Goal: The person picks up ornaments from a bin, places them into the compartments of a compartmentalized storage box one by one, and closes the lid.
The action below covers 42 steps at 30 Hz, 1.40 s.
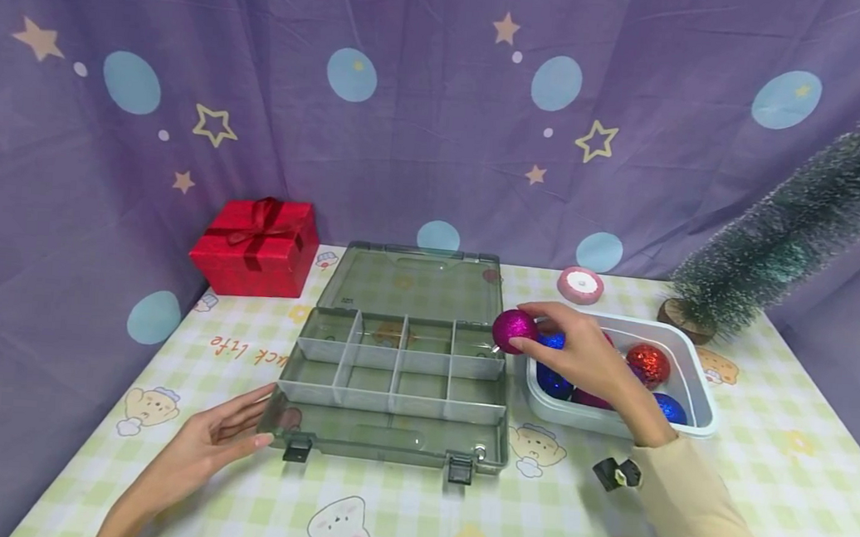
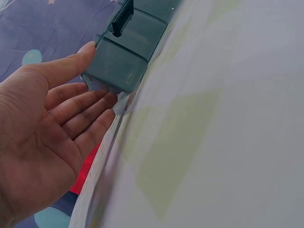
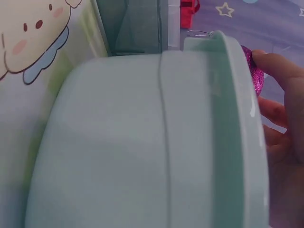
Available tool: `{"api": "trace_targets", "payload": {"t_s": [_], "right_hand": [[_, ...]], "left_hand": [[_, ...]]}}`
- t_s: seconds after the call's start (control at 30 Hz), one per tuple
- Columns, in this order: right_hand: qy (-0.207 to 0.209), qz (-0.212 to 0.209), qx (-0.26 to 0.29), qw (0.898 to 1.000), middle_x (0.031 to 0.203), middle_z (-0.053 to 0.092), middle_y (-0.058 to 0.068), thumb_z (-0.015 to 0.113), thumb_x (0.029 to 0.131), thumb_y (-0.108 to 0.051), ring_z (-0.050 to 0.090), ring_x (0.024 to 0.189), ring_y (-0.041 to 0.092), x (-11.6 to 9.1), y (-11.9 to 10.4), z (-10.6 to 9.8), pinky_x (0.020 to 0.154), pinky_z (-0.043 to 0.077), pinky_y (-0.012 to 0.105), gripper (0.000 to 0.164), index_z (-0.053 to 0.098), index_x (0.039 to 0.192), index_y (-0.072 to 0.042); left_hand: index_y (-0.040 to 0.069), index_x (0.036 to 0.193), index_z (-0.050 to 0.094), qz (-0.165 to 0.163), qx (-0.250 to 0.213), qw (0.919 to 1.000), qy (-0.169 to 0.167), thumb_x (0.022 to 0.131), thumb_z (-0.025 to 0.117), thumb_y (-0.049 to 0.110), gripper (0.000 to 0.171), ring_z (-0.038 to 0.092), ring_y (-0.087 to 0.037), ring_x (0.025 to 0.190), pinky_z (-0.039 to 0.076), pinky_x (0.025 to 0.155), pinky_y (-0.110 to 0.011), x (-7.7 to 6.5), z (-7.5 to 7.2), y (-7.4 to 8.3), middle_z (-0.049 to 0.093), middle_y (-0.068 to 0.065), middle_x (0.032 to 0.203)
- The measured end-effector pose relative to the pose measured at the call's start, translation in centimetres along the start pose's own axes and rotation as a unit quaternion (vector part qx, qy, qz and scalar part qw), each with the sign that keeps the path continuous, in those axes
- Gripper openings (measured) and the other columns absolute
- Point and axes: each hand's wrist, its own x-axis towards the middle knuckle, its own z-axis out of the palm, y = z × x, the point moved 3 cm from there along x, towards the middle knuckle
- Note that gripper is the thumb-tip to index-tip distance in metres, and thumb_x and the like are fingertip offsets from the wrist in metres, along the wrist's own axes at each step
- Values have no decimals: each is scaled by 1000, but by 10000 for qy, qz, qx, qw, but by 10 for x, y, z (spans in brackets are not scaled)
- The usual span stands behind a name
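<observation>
My right hand pinches a magenta glitter bauble between thumb and fingers, held at the left rim of a white tub. In the right wrist view, the tub's side hides part of the bauble. Several red, blue and magenta baubles lie inside the tub, some behind the hand. A grey see-through divider box lies lidded back in the middle, its compartments showing. At its front left corner is my left hand, thumb on the rim and fingers loosely extended along the side.
A red gift box with a bow stands at the back left. Behind the tub lies a pink ribbon roll. A small frosted tree leans at the right. A dark bow-shaped piece shows beside the right sleeve.
</observation>
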Motion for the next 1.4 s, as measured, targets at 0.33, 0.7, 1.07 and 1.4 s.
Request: {"api": "trace_targets", "payload": {"t_s": [0.33,0.7,1.07,1.4], "right_hand": [[-93,21,-197,9998,126,68,16,82,92,-22,70,102,30,19,-3,15,90,59,49,51,65,134,1],[-193,44,-733,9971,120,68,15,82,92,-28,67,101,29,29,-8,31,87,59,46,49,66,128,0],[-397,-104,-753,9963,123,66,14,78,95,-28,69,102,28,28,-9,35,85,60,46,46,65,130,-1],[-150,-53,-495,9986,126,66,15,78,95,-24,69,103,29,16,-4,12,88,59,50,43,66,130,-2]], "left_hand": [[2,157,42,-58,-175,9998,-40,101,71,17,66,49,8,125,50,95,-17,0,0,0,47,-25,153],[1,157,42,34,-137,9999,-42,101,71,16,65,49,8,124,50,95,-17,0,0,-1,46,-25,153],[2,157,42,-12,-108,9999,-22,101,71,17,65,49,8,125,49,96,-16,1,0,0,47,-24,153],[2,158,41,-57,-81,9999,-26,101,71,17,66,48,8,125,49,97,-16,2,0,0,48,-24,152]]}}
